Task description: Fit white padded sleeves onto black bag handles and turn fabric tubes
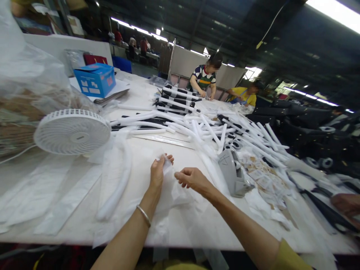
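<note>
My left hand [159,167] is closed on a thin translucent plastic bag [171,187], whose upper end shows between thumb and fingers. The bag hangs down over the white tabletop toward the front edge. Just right of it, my right hand [191,178] has its thumb and forefinger pinched together; whether they hold part of the bag is too small to make out. A long white foam-like tube [116,191] lies on the table to the left of my hands. Beyond my right hand stands a grey tape dispenser [232,172].
A white fan [73,131] and a blue box [95,79] stand at left by a large clear sack [17,97]. Several white-wrapped tubes [210,131] are piled across the table. Small packets [264,174] lie at right. One person [204,78] works opposite; another hand [347,204] shows at far right.
</note>
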`<control>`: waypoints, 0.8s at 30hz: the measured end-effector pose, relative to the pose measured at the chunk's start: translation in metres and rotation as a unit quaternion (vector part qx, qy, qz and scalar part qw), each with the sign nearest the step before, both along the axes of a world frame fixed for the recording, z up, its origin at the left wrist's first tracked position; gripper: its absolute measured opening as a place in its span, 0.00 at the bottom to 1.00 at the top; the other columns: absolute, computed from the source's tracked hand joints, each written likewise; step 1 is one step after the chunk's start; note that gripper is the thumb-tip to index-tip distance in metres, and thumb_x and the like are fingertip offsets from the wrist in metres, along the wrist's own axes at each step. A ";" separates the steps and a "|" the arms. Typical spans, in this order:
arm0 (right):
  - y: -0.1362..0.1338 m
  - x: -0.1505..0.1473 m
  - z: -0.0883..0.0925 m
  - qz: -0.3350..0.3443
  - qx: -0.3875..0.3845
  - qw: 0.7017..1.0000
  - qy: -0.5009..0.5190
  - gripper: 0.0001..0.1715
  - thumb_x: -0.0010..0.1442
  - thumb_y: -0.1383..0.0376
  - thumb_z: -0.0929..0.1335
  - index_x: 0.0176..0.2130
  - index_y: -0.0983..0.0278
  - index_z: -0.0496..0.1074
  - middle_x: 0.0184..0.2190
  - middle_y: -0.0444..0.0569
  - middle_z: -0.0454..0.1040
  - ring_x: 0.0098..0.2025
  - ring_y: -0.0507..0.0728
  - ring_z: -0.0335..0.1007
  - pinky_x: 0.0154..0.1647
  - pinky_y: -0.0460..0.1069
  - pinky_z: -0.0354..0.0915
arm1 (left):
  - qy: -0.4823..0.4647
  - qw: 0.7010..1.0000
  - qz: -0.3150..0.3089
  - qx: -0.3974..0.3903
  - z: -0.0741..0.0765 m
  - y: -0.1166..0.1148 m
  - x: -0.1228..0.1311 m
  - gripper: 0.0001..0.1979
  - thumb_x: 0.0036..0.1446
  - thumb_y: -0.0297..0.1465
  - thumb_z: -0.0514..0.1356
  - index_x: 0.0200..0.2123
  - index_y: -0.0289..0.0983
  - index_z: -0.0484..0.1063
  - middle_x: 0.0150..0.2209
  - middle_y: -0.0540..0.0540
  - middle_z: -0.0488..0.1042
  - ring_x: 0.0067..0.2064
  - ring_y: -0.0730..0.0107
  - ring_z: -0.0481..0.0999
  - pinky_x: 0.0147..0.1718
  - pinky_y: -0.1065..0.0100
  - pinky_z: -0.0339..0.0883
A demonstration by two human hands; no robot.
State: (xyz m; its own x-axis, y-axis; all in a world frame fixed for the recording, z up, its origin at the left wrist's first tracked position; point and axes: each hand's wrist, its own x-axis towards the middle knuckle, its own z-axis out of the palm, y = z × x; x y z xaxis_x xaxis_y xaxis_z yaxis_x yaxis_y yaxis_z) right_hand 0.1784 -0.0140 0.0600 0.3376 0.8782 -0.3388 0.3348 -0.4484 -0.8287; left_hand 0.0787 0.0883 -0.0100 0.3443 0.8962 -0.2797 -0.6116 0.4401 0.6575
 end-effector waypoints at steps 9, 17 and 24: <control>0.001 -0.017 -0.008 -0.020 0.062 0.979 0.193 0.11 0.46 0.60 0.73 0.25 0.65 0.71 0.24 0.43 0.73 0.28 0.50 0.67 0.26 0.44 0.59 | 0.026 0.999 -0.016 0.030 0.007 -0.005 0.002 0.25 0.43 0.42 0.71 0.39 0.32 0.71 0.32 0.41 0.80 0.32 0.63 0.80 0.36 0.63 0.73; 0.008 0.018 0.005 -0.070 0.097 0.992 0.046 0.19 0.52 0.52 0.71 0.37 0.64 0.73 0.37 0.50 0.78 0.35 0.54 0.73 0.30 0.46 0.64 | 0.025 0.996 -0.058 0.058 0.013 -0.011 0.002 0.27 0.41 0.45 0.71 0.40 0.33 0.71 0.26 0.47 0.78 0.27 0.66 0.78 0.31 0.66 0.71; 0.045 0.010 0.011 0.031 0.058 0.991 0.120 0.23 0.53 0.51 0.71 0.42 0.64 0.77 0.26 0.44 0.74 0.19 0.48 0.60 0.18 0.44 0.54 | 0.006 0.977 -0.184 0.104 0.021 -0.022 0.006 0.22 0.41 0.44 0.72 0.32 0.33 0.74 0.22 0.48 0.76 0.23 0.69 0.74 0.27 0.69 0.68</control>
State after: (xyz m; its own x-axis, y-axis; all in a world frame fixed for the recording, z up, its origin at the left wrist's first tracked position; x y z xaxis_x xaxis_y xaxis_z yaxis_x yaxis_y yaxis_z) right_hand 0.1882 0.0313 0.0713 0.2031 0.9324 -0.2989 0.1462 -0.3307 -0.9323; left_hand 0.0848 0.0666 0.0114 0.6511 0.7509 -0.1104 -0.4286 0.4839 0.7630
